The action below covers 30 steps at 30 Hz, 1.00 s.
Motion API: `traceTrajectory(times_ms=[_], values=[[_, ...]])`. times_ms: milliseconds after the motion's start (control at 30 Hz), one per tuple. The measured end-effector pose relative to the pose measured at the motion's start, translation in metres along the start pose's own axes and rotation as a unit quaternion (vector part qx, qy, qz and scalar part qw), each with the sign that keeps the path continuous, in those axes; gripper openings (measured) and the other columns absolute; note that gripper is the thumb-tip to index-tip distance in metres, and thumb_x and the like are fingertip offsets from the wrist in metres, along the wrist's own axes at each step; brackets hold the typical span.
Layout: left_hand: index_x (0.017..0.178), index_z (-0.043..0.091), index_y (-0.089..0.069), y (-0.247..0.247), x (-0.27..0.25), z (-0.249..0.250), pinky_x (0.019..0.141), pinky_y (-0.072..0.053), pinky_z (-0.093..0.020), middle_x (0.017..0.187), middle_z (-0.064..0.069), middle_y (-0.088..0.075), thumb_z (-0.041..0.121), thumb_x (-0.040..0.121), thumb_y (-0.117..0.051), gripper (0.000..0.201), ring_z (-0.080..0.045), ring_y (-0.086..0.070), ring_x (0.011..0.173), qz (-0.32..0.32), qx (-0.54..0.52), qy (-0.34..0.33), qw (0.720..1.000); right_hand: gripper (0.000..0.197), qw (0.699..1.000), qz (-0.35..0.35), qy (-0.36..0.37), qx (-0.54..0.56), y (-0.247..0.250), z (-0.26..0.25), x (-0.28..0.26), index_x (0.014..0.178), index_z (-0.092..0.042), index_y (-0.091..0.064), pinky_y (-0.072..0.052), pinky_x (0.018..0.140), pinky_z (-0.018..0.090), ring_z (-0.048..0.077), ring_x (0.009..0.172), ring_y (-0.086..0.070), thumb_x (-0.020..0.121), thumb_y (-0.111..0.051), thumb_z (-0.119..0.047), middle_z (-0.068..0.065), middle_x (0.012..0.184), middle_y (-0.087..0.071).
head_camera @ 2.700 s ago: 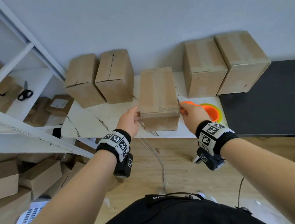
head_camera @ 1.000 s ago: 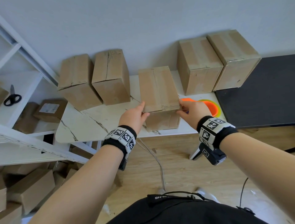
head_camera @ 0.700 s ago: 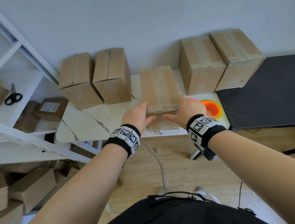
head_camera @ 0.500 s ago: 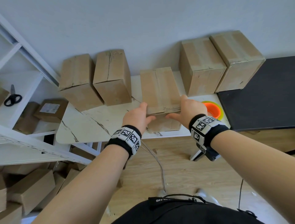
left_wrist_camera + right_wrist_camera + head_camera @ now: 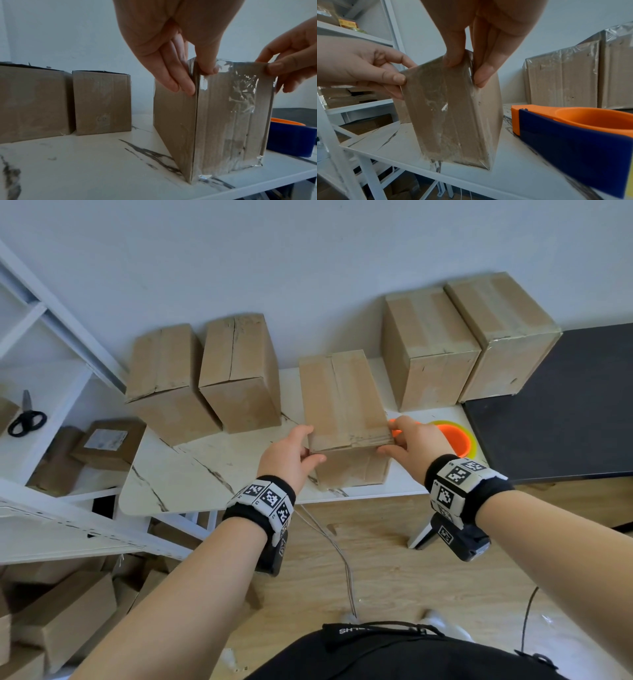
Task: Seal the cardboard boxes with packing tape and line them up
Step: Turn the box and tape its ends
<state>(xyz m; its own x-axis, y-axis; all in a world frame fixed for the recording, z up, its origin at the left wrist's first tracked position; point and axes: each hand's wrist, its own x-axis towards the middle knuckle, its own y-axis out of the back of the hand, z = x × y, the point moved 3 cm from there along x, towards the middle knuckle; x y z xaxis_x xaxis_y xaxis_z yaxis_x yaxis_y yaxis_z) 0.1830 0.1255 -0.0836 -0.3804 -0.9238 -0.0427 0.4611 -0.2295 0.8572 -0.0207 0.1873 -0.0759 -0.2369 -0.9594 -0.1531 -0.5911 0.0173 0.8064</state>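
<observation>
my left hand (image 5: 289, 455) pinches the near left top corner of the cardboard box (image 5: 342, 398) standing in the middle of the head view, thumb on the taped front face and fingers (image 5: 173, 82) flat down the left side. my right hand (image 5: 416, 445) pinches the near right top corner the same way, thumb on the front, fingers down the right side. so the box sits between my two hands, with both grips narrow and closed on its upper front edge, and its base rests on the white marble-patterned table (image 5: 191, 474) close to the near edge

clear packing tape (image 5: 243, 94) lies wrinkled over the front face and wraps the corners; in the head view it is hard to make out and only the wrist views show its shine. the top seam runs away from me up the frame

just right of the box, partly hidden behind my right hand, lies the orange and blue tape dispenser (image 5: 452, 440); its far end is cut off at the right edge of the right wrist view. two brown boxes (image 5: 205, 378) stand side by side in the upper left of the table, and two taped boxes (image 5: 469, 344) stand together in the upper right, against the wall. black scissors (image 5: 25, 416) lie on the white shelf (image 5: 68, 385) at the left edge. more cartons sit under the shelf at lower left, cut off by the frame
</observation>
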Motion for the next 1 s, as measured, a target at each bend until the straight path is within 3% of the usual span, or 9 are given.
traceTrajectory(times_ms=[100, 167, 300, 500, 633, 700, 767, 833, 1000], values=[[0.144, 0.018, -0.035, -0.002, 0.001, -0.006, 0.093, -0.046, -0.032, 0.104, -0.005, -0.069, 0.035, 0.086, -0.065, 0.067, -0.021, -0.063, 0.100, -0.009, -0.047, 0.028, 0.998, 0.041, 0.999, 0.005, -0.008, 0.035, 0.000, 0.003, -0.001, 0.122, -0.009, -0.054, -0.048, 0.085, 0.031, 0.024, 0.099, -0.062, 0.087, -0.065, -0.026, 0.009, 0.107, -0.067], [0.142, 0.015, -0.039, -0.003, 0.000, -0.009, 0.101, -0.042, -0.033, 0.116, -0.009, -0.066, 0.034, 0.086, -0.066, 0.065, -0.022, -0.059, 0.110, -0.013, -0.077, 0.051, 0.996, 0.028, 0.999, 0.010, -0.015, 0.045, -0.001, 0.006, -0.001, 0.107, -0.008, -0.060, -0.048, 0.080, 0.029, 0.022, 0.093, -0.063, 0.087, -0.065, -0.027, 0.008, 0.099, -0.069], [0.138, 0.013, -0.045, -0.001, -0.001, -0.008, 0.104, -0.040, -0.033, 0.123, -0.013, -0.062, 0.030, 0.087, -0.066, 0.058, -0.024, -0.057, 0.116, -0.018, -0.102, 0.066, 0.992, 0.021, 0.999, 0.013, -0.024, 0.048, -0.002, 0.002, -0.001, 0.094, -0.006, -0.062, -0.051, 0.082, 0.039, 0.027, 0.086, -0.064, 0.088, -0.064, -0.025, 0.012, 0.092, -0.068], [0.142, 0.014, -0.040, 0.000, 0.003, -0.007, 0.097, -0.038, -0.028, 0.120, -0.009, -0.065, 0.028, 0.091, -0.060, 0.056, -0.023, -0.057, 0.114, -0.021, -0.061, 0.064, 0.996, 0.016, 0.997, 0.029, -0.038, 0.068, -0.009, 0.003, 0.004, 0.100, -0.005, -0.064, -0.050, 0.086, 0.042, 0.030, 0.091, -0.063, 0.086, -0.062, -0.012, 0.013, 0.097, -0.070], [0.141, 0.014, -0.040, 0.000, 0.010, -0.006, 0.092, -0.047, -0.033, 0.106, -0.004, -0.069, 0.030, 0.093, -0.057, 0.054, -0.021, -0.064, 0.099, -0.026, -0.012, 0.061, 0.998, 0.017, 0.997, 0.022, -0.042, 0.058, -0.009, 0.001, 0.008, 0.100, -0.003, -0.063, -0.050, 0.085, 0.044, 0.031, 0.090, -0.062, 0.085, -0.063, -0.012, 0.015, 0.096, -0.069], [0.137, 0.014, -0.040, 0.000, 0.010, -0.002, 0.087, -0.050, -0.036, 0.112, -0.005, -0.066, 0.032, 0.093, -0.056, 0.051, -0.022, -0.063, 0.100, -0.003, 0.050, 0.051, 0.997, 0.018, 0.996, 0.037, -0.034, 0.069, -0.010, 0.000, 0.008, 0.102, -0.004, -0.065, -0.049, 0.087, 0.042, 0.030, 0.092, -0.063, 0.085, -0.062, -0.009, 0.013, 0.098, -0.070], [0.143, 0.016, -0.029, -0.003, 0.009, 0.004, 0.100, -0.043, -0.038, 0.142, -0.010, -0.044, 0.035, 0.091, -0.057, 0.062, -0.026, -0.047, 0.125, 0.019, 0.123, 0.025, 0.992, 0.020, 0.996, 0.046, -0.030, 0.077, -0.012, -0.001, 0.007, 0.104, -0.006, -0.065, -0.048, 0.090, 0.039, 0.026, 0.095, -0.063, 0.085, -0.062, -0.007, 0.010, 0.100, -0.070], [0.150, 0.018, -0.015, -0.009, 0.009, 0.015, 0.116, -0.021, -0.041, 0.156, -0.011, -0.017, 0.039, 0.091, -0.057, 0.075, -0.028, -0.019, 0.143, 0.023, 0.176, -0.033, 0.984, 0.027, 0.996, 0.039, -0.028, 0.074, -0.014, 0.000, 0.007, 0.112, -0.010, -0.064, -0.048, 0.092, 0.039, 0.024, 0.100, -0.063, 0.085, -0.062, -0.010, 0.008, 0.105, -0.069], [0.151, 0.026, -0.010, -0.032, 0.025, 0.031, 0.119, -0.008, -0.044, 0.159, -0.004, -0.008, 0.042, 0.096, -0.045, 0.067, -0.030, -0.002, 0.146, -0.030, 0.229, -0.099, 0.968, 0.039, 0.998, 0.006, -0.061, 0.005, -0.013, 0.018, 0.009, 0.127, -0.013, -0.055, -0.046, 0.094, 0.035, 0.026, 0.111, -0.057, 0.089, -0.060, -0.020, 0.009, 0.119, -0.063]])
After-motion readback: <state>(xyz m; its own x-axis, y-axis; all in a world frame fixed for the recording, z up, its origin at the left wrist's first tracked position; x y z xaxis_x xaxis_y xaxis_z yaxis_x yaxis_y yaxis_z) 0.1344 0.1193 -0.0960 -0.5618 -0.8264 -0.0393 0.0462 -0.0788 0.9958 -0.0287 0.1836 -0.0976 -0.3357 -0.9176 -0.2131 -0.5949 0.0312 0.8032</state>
